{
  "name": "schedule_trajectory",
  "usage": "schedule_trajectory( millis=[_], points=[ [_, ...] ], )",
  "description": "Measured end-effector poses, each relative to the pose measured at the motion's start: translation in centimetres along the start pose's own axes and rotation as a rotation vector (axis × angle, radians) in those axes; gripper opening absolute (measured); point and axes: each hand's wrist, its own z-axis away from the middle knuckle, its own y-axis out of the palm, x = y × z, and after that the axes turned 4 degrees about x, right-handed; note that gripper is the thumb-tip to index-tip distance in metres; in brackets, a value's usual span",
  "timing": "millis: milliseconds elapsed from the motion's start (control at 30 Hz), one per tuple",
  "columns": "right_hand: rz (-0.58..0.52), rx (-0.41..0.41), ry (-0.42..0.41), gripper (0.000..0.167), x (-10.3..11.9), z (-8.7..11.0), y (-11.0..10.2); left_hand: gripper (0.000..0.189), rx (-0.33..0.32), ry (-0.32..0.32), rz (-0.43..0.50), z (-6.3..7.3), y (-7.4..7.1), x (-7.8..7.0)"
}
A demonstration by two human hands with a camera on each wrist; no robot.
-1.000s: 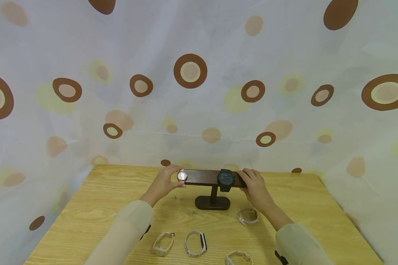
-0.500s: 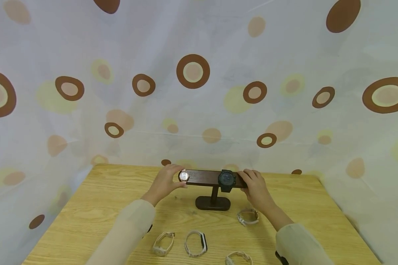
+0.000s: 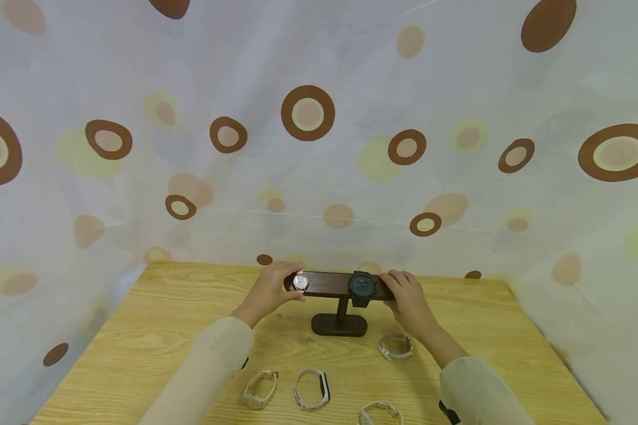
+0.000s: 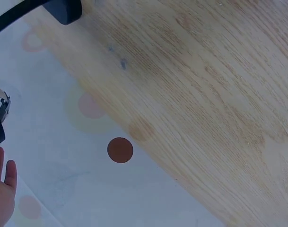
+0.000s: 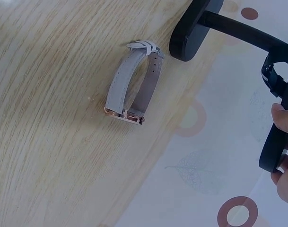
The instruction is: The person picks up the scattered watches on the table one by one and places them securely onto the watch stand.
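Note:
A dark wooden watch stand (image 3: 340,324) with a crossbar stands near the back of the table. A small watch (image 3: 300,282) with a light round face sits around the bar's left part; my left hand (image 3: 268,292) pinches it at top and bottom with fingers and thumb. My right hand (image 3: 408,298) grips the bar's right end. Just left of that hand, a bulky black watch (image 3: 361,286) is strapped around the bar. In the left wrist view my left hand (image 4: 3,189) shows only partly, beside the bar's end. The right wrist view shows my right hand (image 5: 286,156) holding the bar.
A pale-strapped watch (image 5: 117,87) lies buckled near the stand's base, by my right forearm. Nearer the front lie a pale watch (image 3: 256,400), a fitness band (image 3: 324,386) and another pale watch (image 3: 368,418), cut by the frame. A patterned curtain (image 3: 340,177) hangs behind the table.
My left hand has slid the small watch a little to the right along the bar, baring the bar's left end. My right hand keeps its hold on the other end.

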Motion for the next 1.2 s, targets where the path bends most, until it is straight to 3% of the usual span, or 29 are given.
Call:
schedule_trajectory(
  millis=[367, 767, 1200],
  points=[
    [0.020, -0.010, -0.007, 0.055, 0.0, 0.1, 0.2, 0.055, 0.048, 0.018, -0.074, -0.7, -0.3, -0.7],
    [0.020, -0.019, -0.012, 0.055, -0.1, 0.1, 0.2, 0.063, 0.123, -0.014, -0.067, -0.9, -0.6, -0.8],
    [0.036, -0.052, -0.029, 0.056, 0.0, 0.0, 0.3, 0.064, 0.155, -0.020, -0.068, -1.2, -0.2, -1.1]
  ],
)
